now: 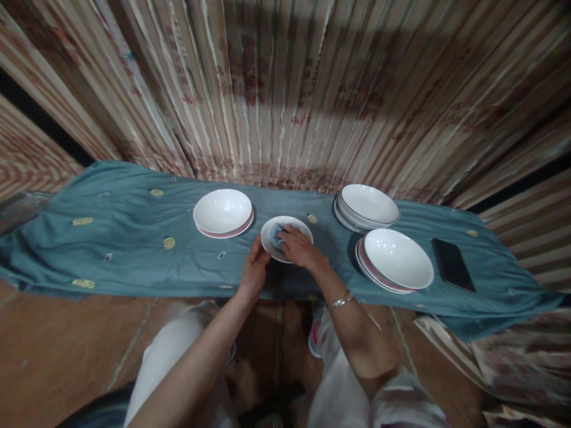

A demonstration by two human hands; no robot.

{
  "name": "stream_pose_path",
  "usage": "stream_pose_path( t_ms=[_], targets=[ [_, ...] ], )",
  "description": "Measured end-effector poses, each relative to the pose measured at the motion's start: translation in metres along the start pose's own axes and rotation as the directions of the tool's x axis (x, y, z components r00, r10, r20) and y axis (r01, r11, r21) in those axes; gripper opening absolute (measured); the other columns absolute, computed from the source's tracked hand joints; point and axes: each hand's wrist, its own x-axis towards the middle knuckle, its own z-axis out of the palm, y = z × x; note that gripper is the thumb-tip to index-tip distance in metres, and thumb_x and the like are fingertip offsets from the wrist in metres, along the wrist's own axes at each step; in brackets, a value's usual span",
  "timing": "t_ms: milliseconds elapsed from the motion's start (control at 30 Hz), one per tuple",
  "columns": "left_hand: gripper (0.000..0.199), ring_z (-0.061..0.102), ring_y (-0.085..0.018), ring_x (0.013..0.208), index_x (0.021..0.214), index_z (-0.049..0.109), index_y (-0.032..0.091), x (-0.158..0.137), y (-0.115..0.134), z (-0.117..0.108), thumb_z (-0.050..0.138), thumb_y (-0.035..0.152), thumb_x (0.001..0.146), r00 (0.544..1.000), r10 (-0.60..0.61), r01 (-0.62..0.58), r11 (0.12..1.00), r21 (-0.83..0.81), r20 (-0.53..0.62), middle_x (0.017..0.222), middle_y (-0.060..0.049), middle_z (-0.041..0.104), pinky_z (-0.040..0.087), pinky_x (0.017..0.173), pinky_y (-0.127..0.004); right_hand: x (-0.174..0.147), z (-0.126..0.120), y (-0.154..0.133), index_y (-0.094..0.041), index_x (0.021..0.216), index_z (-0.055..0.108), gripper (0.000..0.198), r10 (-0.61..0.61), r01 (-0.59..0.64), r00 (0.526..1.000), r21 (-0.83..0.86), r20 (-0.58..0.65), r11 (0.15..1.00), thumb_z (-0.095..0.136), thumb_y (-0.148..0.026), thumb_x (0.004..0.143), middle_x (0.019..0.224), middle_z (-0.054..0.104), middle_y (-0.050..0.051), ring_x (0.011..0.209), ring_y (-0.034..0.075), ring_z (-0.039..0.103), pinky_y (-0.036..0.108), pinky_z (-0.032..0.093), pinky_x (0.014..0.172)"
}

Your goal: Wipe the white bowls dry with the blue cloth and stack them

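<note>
A white bowl (291,221) is in front of me at the middle of the table's near side. My left hand (257,264) grips its left rim, fingers closed on the edge. Inside the bowl, my right hand (300,245) presses a blue-grey cloth (276,236) against the inner surface, its fingers bent over the cloth. Left of the bowl sits a short stack of white bowls (223,211) with a red-banded rim below the top one. To the right stand a stack of white plates (370,203) and another stack of white bowls (398,257).
A teal patterned cloth (147,255) covers the long, narrow table. A black phone (453,264) lies at the right, beside the bowl stack. Pleated curtains (276,107) hang right behind the table. My legs (173,356) are under its near edge.
</note>
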Motion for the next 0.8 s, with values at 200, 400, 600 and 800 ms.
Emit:
stream_pose_path(
  t_ms=[200,400,600,800],
  targets=[
    [0.071,0.043,-0.028,0.146,0.139,0.058,0.023,-0.001,0.000,0.001,0.069,0.020,0.069,1.000,-0.013,0.013,1.000,0.000,-0.027,0.154,-0.007,0.051,0.032,0.122,-0.047,0.007,0.004,0.006,-0.015,0.133,0.064,0.042,-0.103,0.098,0.995,0.211,0.014,0.972,0.052,-0.013,0.093,0.149,0.055,0.016,0.141,0.026,0.047,0.044,0.033,0.119],
    [0.069,0.043,-0.029,0.146,0.137,0.060,0.023,0.000,0.000,0.001,0.070,0.020,0.069,1.000,-0.003,0.003,1.000,0.008,-0.029,0.152,-0.007,0.054,0.032,0.122,-0.046,0.006,-0.001,0.004,-0.017,0.115,0.073,0.029,-0.197,0.181,0.980,0.254,0.037,0.950,0.057,-0.016,0.091,0.124,0.072,0.012,0.118,0.024,0.063,0.038,0.043,0.105],
    [0.070,0.044,-0.028,0.145,0.139,0.059,0.025,-0.001,0.002,0.002,0.069,0.019,0.070,0.999,-0.017,0.017,1.000,0.012,-0.030,0.151,-0.005,0.055,0.033,0.121,-0.046,-0.005,-0.017,0.005,-0.018,0.101,0.077,0.025,-0.200,0.146,0.977,0.440,0.078,0.886,0.058,-0.015,0.086,0.093,0.075,0.003,0.088,0.018,0.065,0.027,0.046,0.083],
    [0.073,0.044,-0.027,0.145,0.143,0.054,0.023,-0.002,0.003,0.004,0.069,0.021,0.071,1.000,-0.003,0.004,1.000,0.020,-0.020,0.153,-0.008,0.053,0.033,0.121,-0.046,-0.025,-0.032,0.016,-0.017,0.075,0.072,0.014,-0.151,0.002,0.982,0.784,0.117,0.621,0.060,-0.025,0.078,0.067,0.061,-0.003,0.067,0.013,0.053,0.024,0.041,0.065]
  ],
)
